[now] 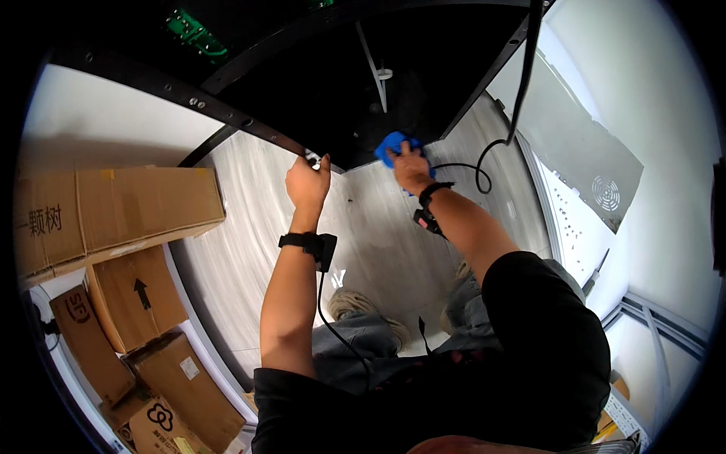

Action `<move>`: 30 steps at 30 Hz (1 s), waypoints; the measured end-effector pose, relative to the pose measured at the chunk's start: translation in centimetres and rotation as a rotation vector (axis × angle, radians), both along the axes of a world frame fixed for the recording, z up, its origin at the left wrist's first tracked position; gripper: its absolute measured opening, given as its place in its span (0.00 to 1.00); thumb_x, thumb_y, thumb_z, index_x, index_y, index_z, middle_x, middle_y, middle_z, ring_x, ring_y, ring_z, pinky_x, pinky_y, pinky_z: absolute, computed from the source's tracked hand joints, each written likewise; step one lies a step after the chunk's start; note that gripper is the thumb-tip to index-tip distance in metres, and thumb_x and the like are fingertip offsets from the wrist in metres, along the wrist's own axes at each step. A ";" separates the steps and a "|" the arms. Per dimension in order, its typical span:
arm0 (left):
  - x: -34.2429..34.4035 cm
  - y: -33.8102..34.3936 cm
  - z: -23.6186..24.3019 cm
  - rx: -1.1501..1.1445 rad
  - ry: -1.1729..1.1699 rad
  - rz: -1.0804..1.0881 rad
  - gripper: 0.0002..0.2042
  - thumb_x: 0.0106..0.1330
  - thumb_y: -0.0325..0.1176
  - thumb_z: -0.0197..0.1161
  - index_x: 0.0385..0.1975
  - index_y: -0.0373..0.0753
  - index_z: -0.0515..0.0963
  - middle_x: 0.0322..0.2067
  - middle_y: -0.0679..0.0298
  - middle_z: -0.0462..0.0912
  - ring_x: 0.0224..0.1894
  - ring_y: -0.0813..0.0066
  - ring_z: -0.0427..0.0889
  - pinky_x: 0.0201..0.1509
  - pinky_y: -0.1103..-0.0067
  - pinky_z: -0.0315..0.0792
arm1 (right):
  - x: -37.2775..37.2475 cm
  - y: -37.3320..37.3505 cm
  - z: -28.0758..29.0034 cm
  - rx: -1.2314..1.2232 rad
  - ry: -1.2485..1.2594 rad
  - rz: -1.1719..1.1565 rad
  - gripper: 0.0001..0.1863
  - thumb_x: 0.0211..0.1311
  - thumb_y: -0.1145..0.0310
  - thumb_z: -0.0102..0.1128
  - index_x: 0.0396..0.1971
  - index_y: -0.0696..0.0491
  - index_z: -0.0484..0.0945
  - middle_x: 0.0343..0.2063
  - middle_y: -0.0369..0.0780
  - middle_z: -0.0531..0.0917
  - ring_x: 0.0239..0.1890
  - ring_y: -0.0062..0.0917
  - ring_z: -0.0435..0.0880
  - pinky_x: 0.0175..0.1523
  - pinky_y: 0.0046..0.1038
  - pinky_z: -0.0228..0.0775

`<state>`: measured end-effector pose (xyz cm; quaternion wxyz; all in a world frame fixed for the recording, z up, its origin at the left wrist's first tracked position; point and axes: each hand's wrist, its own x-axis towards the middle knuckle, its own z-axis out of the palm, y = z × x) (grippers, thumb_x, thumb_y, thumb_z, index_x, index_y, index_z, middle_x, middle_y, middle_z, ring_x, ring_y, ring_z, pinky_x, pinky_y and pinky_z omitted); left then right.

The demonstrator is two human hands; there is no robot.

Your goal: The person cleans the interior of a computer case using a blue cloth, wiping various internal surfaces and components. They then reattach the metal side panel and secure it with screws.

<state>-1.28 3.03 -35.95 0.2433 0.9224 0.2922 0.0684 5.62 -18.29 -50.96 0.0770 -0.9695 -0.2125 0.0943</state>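
My right hand (411, 168) presses a crumpled blue cloth (394, 141) against the lower front edge of a black cabinet (333, 91), just above the floor. The fingers bend over the cloth, and part of it bunches out beneath them. To the left, my left hand (308, 185) is closed round the end of the cabinet's black frame bar (253, 127), thumb at the top. A small bright patch shows by that thumb; I cannot make out what it is. Both wrists carry black straps with small devices. A pale cable tie (372, 66) crosses the dark cabinet interior.
Cardboard boxes (144, 216) are stacked at the left. A black cable (522, 91) hangs at the right and curls onto the grey floor (378, 250). A grey vented panel (578, 144), loose screws (566, 212) and a screwdriver (595, 276) lie further right. Green circuit boards (195, 34) show at the top.
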 end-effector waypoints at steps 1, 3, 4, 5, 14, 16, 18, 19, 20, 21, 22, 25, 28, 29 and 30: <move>0.2 0.0 0.1 0.003 0.005 -0.001 0.21 0.58 0.48 0.68 0.33 0.32 0.82 0.34 0.50 0.86 0.39 0.51 0.85 0.44 0.65 0.77 | -0.3 1.5 -0.1 -0.011 0.046 0.057 0.23 0.62 0.68 0.50 0.59 0.37 0.74 0.55 0.45 0.68 0.46 0.45 0.76 0.44 0.39 0.78; 0.1 -0.1 0.2 0.005 0.020 0.012 0.21 0.58 0.48 0.68 0.33 0.32 0.82 0.33 0.50 0.86 0.39 0.51 0.85 0.44 0.65 0.77 | -1.2 4.7 0.4 -0.009 0.118 0.150 0.24 0.63 0.68 0.49 0.60 0.36 0.74 0.57 0.45 0.68 0.47 0.44 0.76 0.46 0.42 0.77; -0.1 0.0 0.2 0.007 0.028 0.024 0.21 0.57 0.48 0.68 0.33 0.32 0.82 0.33 0.50 0.86 0.39 0.51 0.85 0.44 0.66 0.77 | -1.5 5.9 0.6 -0.023 0.100 0.170 0.24 0.63 0.68 0.49 0.59 0.36 0.75 0.56 0.45 0.68 0.47 0.43 0.76 0.45 0.42 0.77; -0.2 0.2 0.0 -0.002 0.013 0.021 0.21 0.57 0.48 0.68 0.33 0.32 0.82 0.33 0.50 0.86 0.39 0.51 0.85 0.44 0.66 0.77 | -1.6 6.3 0.8 -0.041 0.105 0.155 0.24 0.63 0.68 0.50 0.59 0.35 0.75 0.56 0.44 0.68 0.46 0.43 0.76 0.44 0.42 0.77; -0.1 0.2 0.0 -0.038 -0.017 -0.008 0.21 0.57 0.47 0.68 0.35 0.31 0.81 0.32 0.52 0.86 0.36 0.51 0.85 0.42 0.67 0.78 | 3.8 -2.5 -0.4 -0.066 -0.040 -0.037 0.24 0.59 0.69 0.55 0.57 0.36 0.75 0.56 0.44 0.68 0.45 0.46 0.78 0.44 0.41 0.79; -0.3 0.5 -0.4 -0.060 -0.071 -0.016 0.21 0.57 0.47 0.68 0.35 0.31 0.81 0.32 0.51 0.86 0.36 0.51 0.85 0.41 0.67 0.78 | 5.3 -3.9 0.0 -0.097 0.020 -0.076 0.29 0.56 0.72 0.59 0.59 0.37 0.72 0.57 0.45 0.67 0.47 0.47 0.77 0.46 0.41 0.79; -0.5 0.7 -1.0 -0.032 -0.085 -0.010 0.20 0.56 0.47 0.69 0.34 0.32 0.81 0.30 0.51 0.86 0.35 0.51 0.85 0.41 0.67 0.78 | 5.2 -4.2 -0.5 -0.069 -0.019 -0.051 0.30 0.56 0.72 0.59 0.61 0.37 0.72 0.57 0.46 0.66 0.47 0.47 0.77 0.45 0.41 0.80; -0.4 0.5 -1.2 -0.022 -0.095 -0.016 0.20 0.56 0.47 0.69 0.34 0.32 0.81 0.30 0.50 0.86 0.34 0.51 0.85 0.40 0.67 0.78 | 4.8 -4.0 -0.9 -0.065 -0.025 -0.087 0.30 0.56 0.71 0.59 0.61 0.37 0.71 0.57 0.46 0.66 0.47 0.48 0.77 0.45 0.41 0.80; -0.2 0.3 -0.9 -0.015 -0.083 -0.016 0.20 0.56 0.47 0.69 0.33 0.32 0.81 0.29 0.50 0.86 0.34 0.51 0.85 0.40 0.66 0.78 | 4.0 -3.3 -1.3 -0.059 -0.032 -0.119 0.30 0.56 0.71 0.59 0.61 0.37 0.71 0.56 0.46 0.66 0.47 0.48 0.77 0.44 0.41 0.80; -0.1 0.1 -0.6 -0.008 -0.071 -0.017 0.20 0.56 0.47 0.69 0.33 0.32 0.81 0.29 0.50 0.86 0.34 0.51 0.85 0.39 0.66 0.78 | 3.2 -2.7 -1.7 -0.054 -0.039 -0.151 0.31 0.55 0.71 0.60 0.62 0.37 0.71 0.56 0.46 0.66 0.46 0.48 0.77 0.43 0.41 0.80; -0.3 0.2 -0.2 0.003 -0.054 -0.008 0.20 0.56 0.47 0.69 0.32 0.32 0.81 0.28 0.50 0.86 0.33 0.51 0.85 0.39 0.66 0.78 | 2.1 -1.5 -0.8 -0.015 -0.026 -0.108 0.30 0.55 0.70 0.59 0.61 0.37 0.71 0.54 0.45 0.67 0.45 0.47 0.77 0.42 0.40 0.80; 0.1 -0.1 0.2 -0.010 -0.006 -0.005 0.21 0.56 0.47 0.69 0.33 0.30 0.82 0.32 0.49 0.86 0.36 0.52 0.86 0.42 0.67 0.79 | 0.1 0.7 -1.7 0.050 -0.060 0.025 0.29 0.55 0.69 0.57 0.61 0.38 0.72 0.53 0.45 0.67 0.44 0.46 0.78 0.41 0.40 0.80; -0.1 0.1 0.1 -0.003 -0.018 -0.001 0.21 0.56 0.47 0.69 0.33 0.30 0.82 0.32 0.49 0.86 0.36 0.51 0.86 0.42 0.67 0.78 | -0.3 2.8 -0.7 0.084 0.037 0.056 0.29 0.56 0.70 0.57 0.61 0.38 0.73 0.54 0.45 0.67 0.47 0.46 0.78 0.46 0.40 0.79; -0.2 0.3 0.0 0.002 -0.028 0.000 0.21 0.56 0.47 0.69 0.33 0.30 0.82 0.32 0.49 0.86 0.36 0.51 0.86 0.42 0.67 0.78 | -0.3 3.1 -0.2 0.090 0.082 0.068 0.29 0.56 0.70 0.57 0.61 0.38 0.73 0.55 0.45 0.67 0.47 0.46 0.78 0.47 0.41 0.78; -0.3 0.4 -0.1 0.007 -0.038 -0.001 0.21 0.56 0.47 0.69 0.33 0.30 0.82 0.33 0.49 0.86 0.36 0.51 0.86 0.43 0.66 0.78 | -0.3 3.5 0.4 0.095 0.128 0.081 0.29 0.56 0.70 0.58 0.61 0.38 0.73 0.55 0.45 0.67 0.48 0.46 0.78 0.49 0.41 0.78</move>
